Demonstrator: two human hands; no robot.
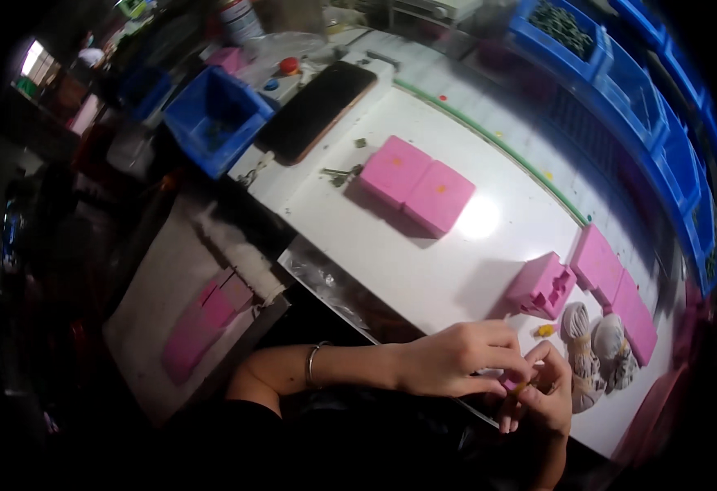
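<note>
At the front edge of the white table, my left hand (pixel 466 358) and my right hand (pixel 550 388) meet. Their fingertips are closed on one small pink and yellow piece (pixel 511 383), mostly covered by the fingers, so its kind does not show. A metal bangle circles my left wrist. Just beyond the hands stands a pink block with notches cut in one side (pixel 547 288). A small yellow piece (pixel 545 331) lies between that block and my right hand. Bundled grey-white cloth or cord (pixel 581 352) sits to the right of my fingers.
Two pink blocks (pixel 417 185) sit mid-table; more pink blocks (pixel 612 282) line the right side. A dark phone (pixel 317 110) and a blue bin (pixel 215 119) are at the far left. Blue bins (pixel 633 82) curve along the back right. A lower surface (pixel 150 319) holds pink pieces.
</note>
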